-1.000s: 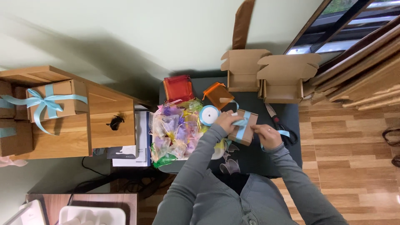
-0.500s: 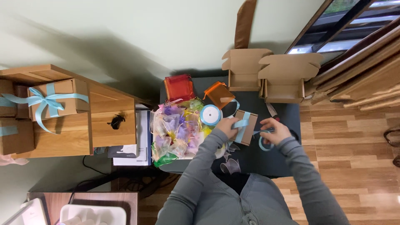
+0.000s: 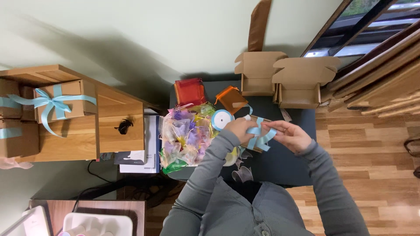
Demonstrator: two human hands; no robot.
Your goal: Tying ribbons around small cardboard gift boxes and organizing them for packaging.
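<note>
Left hand (image 3: 239, 128): closed on the light blue ribbon (image 3: 260, 136), pinched at its left side.
Right hand (image 3: 291, 134): fingers pinched on the ribbon's right loop.
Ribbon: held over a small brown box (image 3: 258, 146), mostly hidden by both hands, on the dark bench (image 3: 280, 164).
Close by: a ribbon spool (image 3: 222, 119) just left of the hands; a heap of coloured organza bags (image 3: 183, 135) beyond it.
Behind: two open cardboard boxes (image 3: 280, 78) at the bench's far edge.
Far left: a box tied with a bow (image 3: 61, 101) on a wooden cabinet (image 3: 118, 126).

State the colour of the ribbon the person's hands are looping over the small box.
Light blue ribbon, seen best in the head view.
</note>
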